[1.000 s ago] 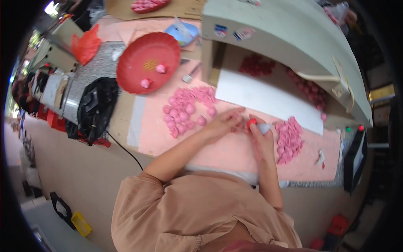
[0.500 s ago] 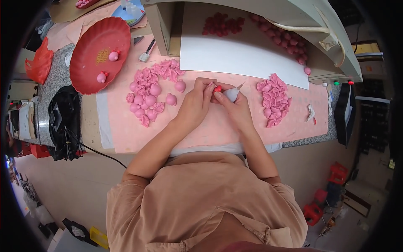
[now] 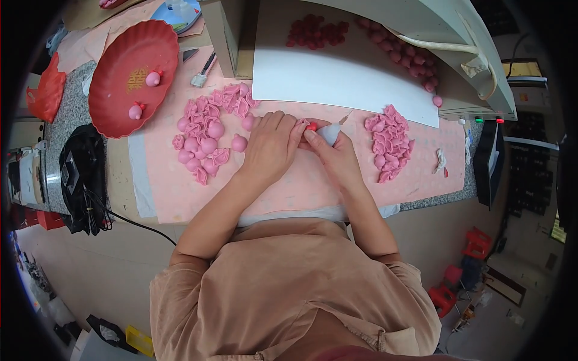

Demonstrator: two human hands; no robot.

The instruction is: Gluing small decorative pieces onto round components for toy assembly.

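A small, glossy red piece [image 3: 311, 126] sits at the fingertips of both hands, with the left hand [image 3: 269, 143] at its 8 o'clock and the right hand [image 3: 337, 157] at its 5 o'clock. The right hand is wrapped round a pale grey, rounded squeeze bottle [image 3: 328, 134], whose thin tip points toward 1 o'clock. The left hand is curled palm-down, thumb near the red piece; whether it grips it, I cannot tell. A heap of pink, ruffled and ball-shaped pieces [image 3: 206, 146] lies at the left hand's 9 o'clock, another pink, ruffled heap [image 3: 391, 141] at the right hand's 3 o'clock.
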